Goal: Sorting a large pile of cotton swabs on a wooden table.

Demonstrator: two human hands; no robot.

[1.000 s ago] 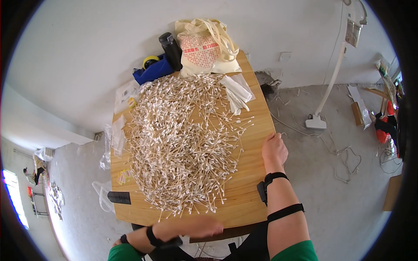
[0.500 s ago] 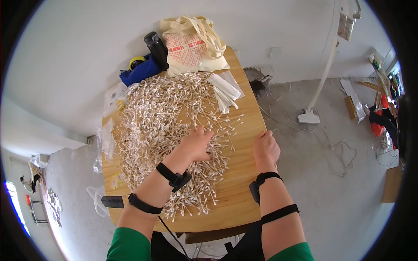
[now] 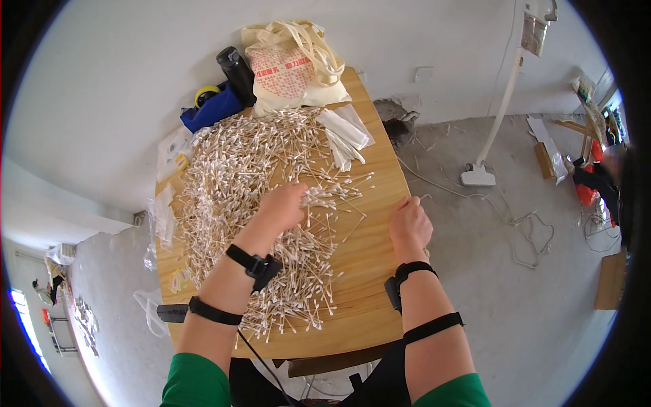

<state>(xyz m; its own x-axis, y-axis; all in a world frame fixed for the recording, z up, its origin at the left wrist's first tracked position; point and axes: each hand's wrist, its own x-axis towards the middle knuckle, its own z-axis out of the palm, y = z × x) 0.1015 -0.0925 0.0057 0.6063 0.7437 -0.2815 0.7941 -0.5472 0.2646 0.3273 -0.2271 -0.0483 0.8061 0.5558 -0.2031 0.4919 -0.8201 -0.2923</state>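
Note:
A broad heap of cotton swabs (image 3: 224, 163) with pale sticks and white tips spreads over the wooden table (image 3: 369, 271). My left hand (image 3: 281, 207) rests over the right part of the heap, its fingers curled inward among the swabs. Whatever lies under those fingers is hidden. At the table's right edge, my right hand (image 3: 411, 222) is closed in a fist. I cannot make out whether anything is inside it. Loose swabs (image 3: 356, 210) lie scattered on the bare wood between the hands. Black straps with small dark devices circle both my forearms.
A cream tote bag (image 3: 288, 74), a black bottle (image 3: 237, 76) and a blue tape dispenser (image 3: 211, 110) stand at the far end. White strips (image 3: 344, 136) lie right of the heap, clear plastic bags (image 3: 164, 214) at its left. A white upright floor cleaner (image 3: 478, 175) stands on the floor.
My left hand has shifted left and its spread fingers have curled in. Swabs right of it have moved, baring more wood there. My right hand stays closed at the edge.

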